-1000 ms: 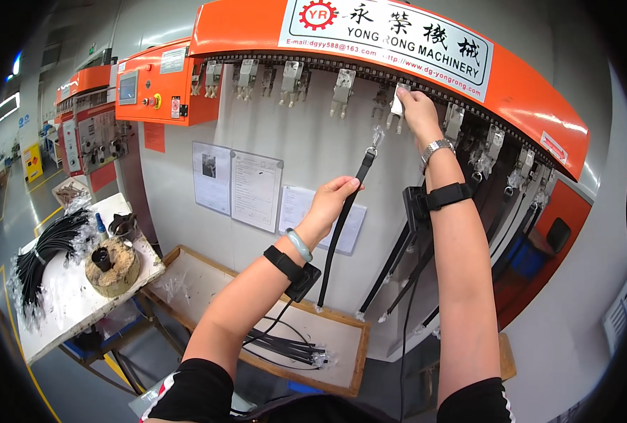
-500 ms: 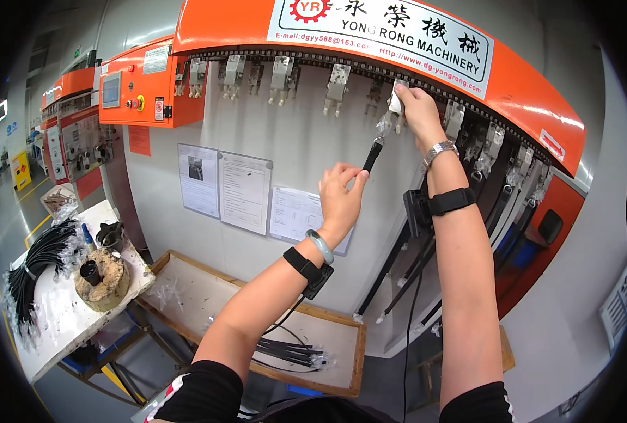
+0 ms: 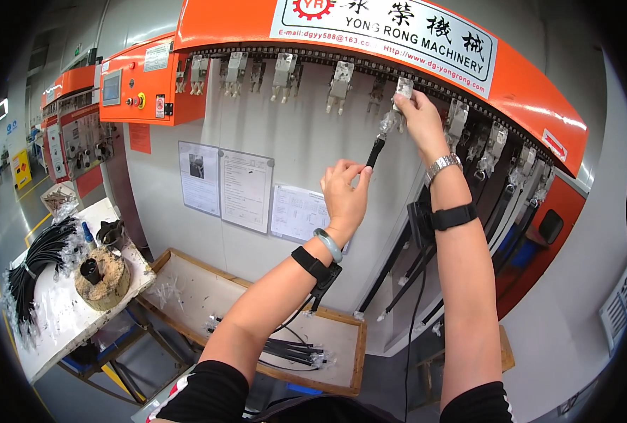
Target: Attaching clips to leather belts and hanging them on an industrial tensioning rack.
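My left hand (image 3: 344, 194) pinches a black strap (image 3: 375, 152) between thumb and fingers. The strap slants up to a metal end wrapped in clear plastic (image 3: 388, 125), just below a hanging clamp (image 3: 404, 87). That clamp hangs from the chain (image 3: 363, 65) under an orange machine hood (image 3: 532, 92). Closed around the clamp's lower part are the thumb and fingers of my right hand (image 3: 422, 121). Whether the clamp's jaws hold the wrapped end cannot be made out. Further clamps (image 3: 340, 83) hang to the left; those at the right carry black straps (image 3: 500, 211).
Below stands a wood-edged tray (image 3: 361, 352) with several black straps (image 3: 292, 351). At left, a white worktable (image 3: 52, 321) bears a bundle of black straps (image 3: 35, 264) and a round tan block (image 3: 109, 289). An orange control box (image 3: 148, 77) juts out at upper left.
My right fingers have slipped lower on the clamp, uncovering its upper face. Both hands, the strap and the clamp have shifted slightly right in the picture.
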Demonstrator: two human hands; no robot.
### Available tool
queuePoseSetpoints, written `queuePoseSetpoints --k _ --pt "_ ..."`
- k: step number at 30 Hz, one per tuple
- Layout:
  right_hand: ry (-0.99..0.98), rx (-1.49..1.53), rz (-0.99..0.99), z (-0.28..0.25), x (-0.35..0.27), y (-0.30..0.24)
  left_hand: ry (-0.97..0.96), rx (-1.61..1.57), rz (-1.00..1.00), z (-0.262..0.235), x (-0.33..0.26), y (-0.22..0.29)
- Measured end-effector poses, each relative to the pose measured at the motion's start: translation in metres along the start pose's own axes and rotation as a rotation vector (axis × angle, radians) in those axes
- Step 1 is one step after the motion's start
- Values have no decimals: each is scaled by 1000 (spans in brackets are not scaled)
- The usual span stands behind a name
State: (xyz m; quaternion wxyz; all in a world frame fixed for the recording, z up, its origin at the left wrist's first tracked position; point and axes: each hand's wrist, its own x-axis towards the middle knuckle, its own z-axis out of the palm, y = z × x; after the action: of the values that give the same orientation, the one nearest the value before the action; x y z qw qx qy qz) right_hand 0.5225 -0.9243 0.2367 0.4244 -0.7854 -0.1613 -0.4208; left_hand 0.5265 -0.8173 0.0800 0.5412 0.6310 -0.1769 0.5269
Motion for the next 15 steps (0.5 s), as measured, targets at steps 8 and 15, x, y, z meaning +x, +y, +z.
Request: queuePoseSetpoints --k 8,15 --pt "-156 -182 -120 -3 -27 -11 -11 -7 -24 -2 -1 0" --pt "-77 -205 -42 4 -22 1 -88 -84 -58 -5 3 -1"
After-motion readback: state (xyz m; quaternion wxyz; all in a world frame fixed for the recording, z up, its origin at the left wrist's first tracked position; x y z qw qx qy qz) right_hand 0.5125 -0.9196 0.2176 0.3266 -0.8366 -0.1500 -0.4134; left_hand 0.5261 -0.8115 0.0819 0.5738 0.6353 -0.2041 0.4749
